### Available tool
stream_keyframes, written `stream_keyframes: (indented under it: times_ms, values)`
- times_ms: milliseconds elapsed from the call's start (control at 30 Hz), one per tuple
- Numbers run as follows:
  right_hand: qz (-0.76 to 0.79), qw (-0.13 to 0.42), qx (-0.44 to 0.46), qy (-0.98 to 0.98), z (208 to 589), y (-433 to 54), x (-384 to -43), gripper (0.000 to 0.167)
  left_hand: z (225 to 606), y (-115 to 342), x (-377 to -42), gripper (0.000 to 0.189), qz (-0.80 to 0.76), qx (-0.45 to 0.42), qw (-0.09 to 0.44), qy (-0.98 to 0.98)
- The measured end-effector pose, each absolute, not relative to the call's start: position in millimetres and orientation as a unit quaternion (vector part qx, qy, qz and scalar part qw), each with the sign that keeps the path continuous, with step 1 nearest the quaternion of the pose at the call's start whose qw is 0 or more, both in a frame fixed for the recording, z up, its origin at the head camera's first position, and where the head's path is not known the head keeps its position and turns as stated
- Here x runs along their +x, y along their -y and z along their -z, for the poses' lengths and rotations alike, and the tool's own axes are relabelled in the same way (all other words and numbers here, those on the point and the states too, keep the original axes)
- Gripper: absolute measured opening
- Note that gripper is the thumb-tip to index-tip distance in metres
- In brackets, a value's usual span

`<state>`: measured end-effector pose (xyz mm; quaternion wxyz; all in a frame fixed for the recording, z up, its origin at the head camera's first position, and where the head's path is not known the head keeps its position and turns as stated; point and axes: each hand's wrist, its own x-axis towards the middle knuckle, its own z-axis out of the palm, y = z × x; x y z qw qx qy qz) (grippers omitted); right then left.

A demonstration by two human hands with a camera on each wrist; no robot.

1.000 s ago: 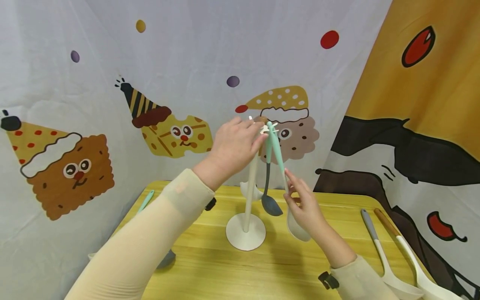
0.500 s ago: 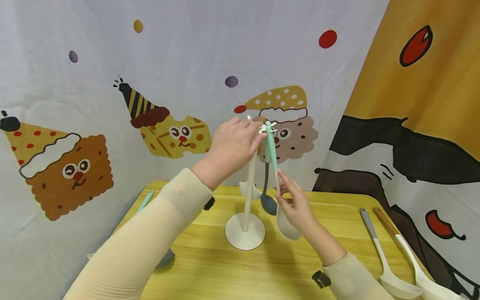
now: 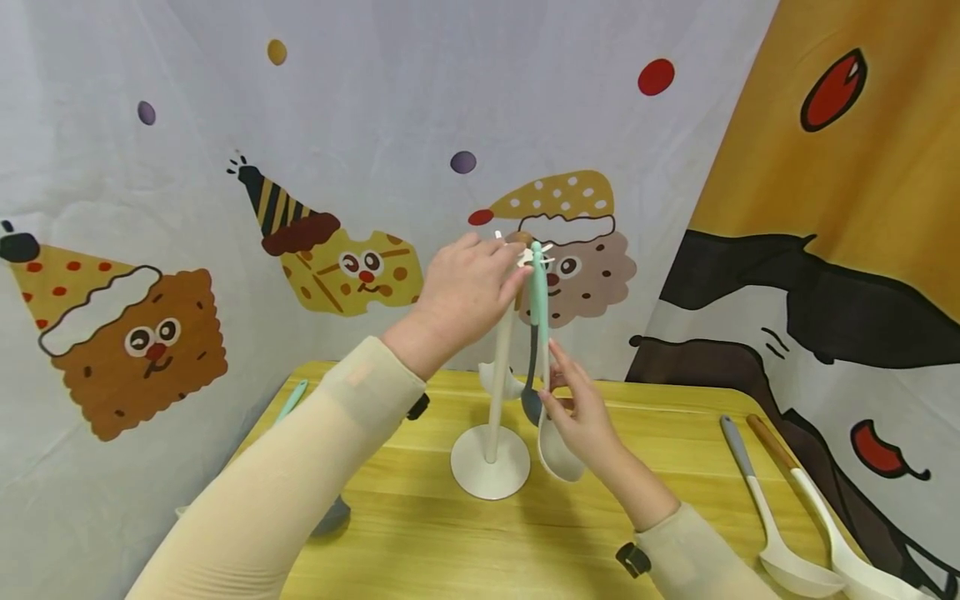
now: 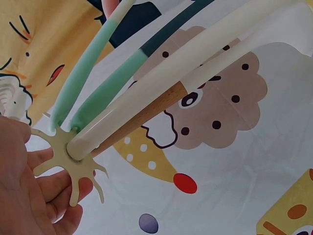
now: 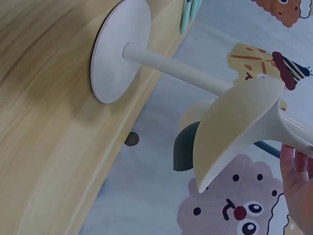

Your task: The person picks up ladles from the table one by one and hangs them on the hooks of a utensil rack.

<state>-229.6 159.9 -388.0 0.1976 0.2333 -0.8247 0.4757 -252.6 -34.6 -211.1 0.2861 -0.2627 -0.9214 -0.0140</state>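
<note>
A white utensil stand (image 3: 491, 475) with a round base and a ring of hooks (image 4: 61, 152) stands upright on the table. My left hand (image 3: 472, 292) grips its top, fingers curled among the hooks. Thumb and fingers of my right hand (image 3: 588, 421) pinch the pale shaft of a mint-handled white ladle (image 3: 558, 454), whose handle top is up at a hook. Beside it hangs a mint-handled dark grey ladle (image 3: 530, 406). A wooden-handled utensil (image 4: 146, 115) hangs behind the pole, with a white head (image 3: 501, 381) low at the back.
At the table's right lie a grey-handled white ladle (image 3: 798, 573) and a wooden-handled white utensil (image 3: 821, 508), cut off by the frame. On the left, a mint handle (image 3: 291, 400) and a dark grey utensil head (image 3: 332, 518) show around my left sleeve. A patterned cloth (image 3: 375, 100) hangs behind.
My right hand has moved left, swinging the white ladle's bowl toward the pole until it hangs nearly straight and partly covers the grey ladle. The left hand keeps its grip on the stand.
</note>
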Motion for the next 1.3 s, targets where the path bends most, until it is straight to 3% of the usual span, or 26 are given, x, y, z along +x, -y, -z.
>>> stream_keyframes:
  times_ms: [367,733,1300]
  values:
    - [-0.476,0.191,0.245,0.823,389.9,-157.1,-228.8,0.079,210.0,32.1,-252.6,0.048,0.015,-0.263,0.283,0.922]
    - [-0.459,0.193,0.25,0.831,378.6,-158.5,-212.6,0.073,207.7,32.0,-253.5,0.048,0.021,-0.265,0.274,0.924]
    - [-0.445,0.201,0.235,0.84,414.7,-200.4,-223.3,0.078,193.3,46.5,-262.2,0.046,0.173,-0.281,0.154,0.931]
